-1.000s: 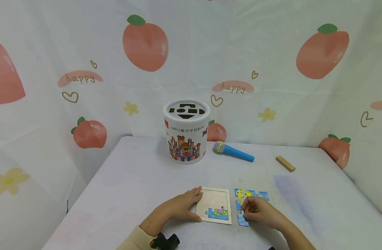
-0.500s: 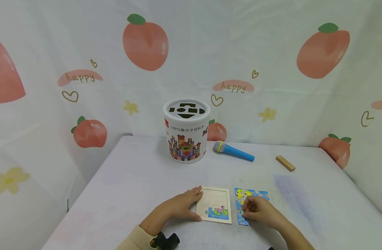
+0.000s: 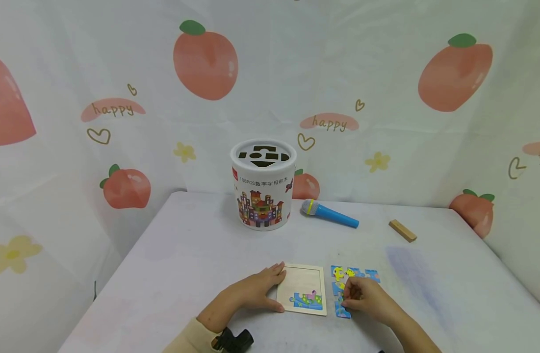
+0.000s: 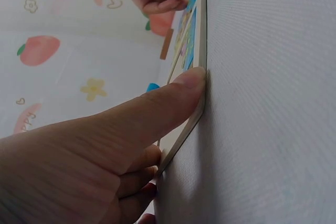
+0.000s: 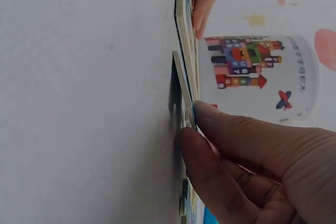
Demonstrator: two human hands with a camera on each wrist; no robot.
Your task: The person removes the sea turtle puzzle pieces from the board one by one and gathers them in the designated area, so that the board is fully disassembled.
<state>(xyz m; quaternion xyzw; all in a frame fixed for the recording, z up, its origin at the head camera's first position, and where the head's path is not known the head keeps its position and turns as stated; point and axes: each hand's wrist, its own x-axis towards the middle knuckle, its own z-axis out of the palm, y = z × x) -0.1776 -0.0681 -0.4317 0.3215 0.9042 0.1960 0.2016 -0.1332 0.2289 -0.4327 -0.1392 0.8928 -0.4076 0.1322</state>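
My left hand [image 3: 264,289] holds the left side of a square wooden puzzle tray [image 3: 301,266]. In the left wrist view, the thumb presses the tray's edge and the other fingers sit against its side. Joined blue and green puzzle pieces [image 3: 308,301] lie in the tray's near right corner. Just right of the tray, my right hand [image 3: 370,297] pinches a blue puzzle piece [image 3: 342,311] between thumb and forefinger. The right wrist view shows this puzzle piece [image 5: 181,74] tilted, one edge off the table. Other loose puzzle pieces [image 3: 350,272] lie beyond the right hand, partly hidden by it.
A white block bucket [image 3: 263,196] with a slotted lid stands at the back of the table. To its right lie a blue toy microphone [image 3: 333,214] and a small wooden block [image 3: 402,230]. A fruit-print cloth [image 3: 384,142] hangs behind the table.
My right hand has shifted very slightly at the blue puzzle piece it pinches. The left hand and the tray have stayed in place.
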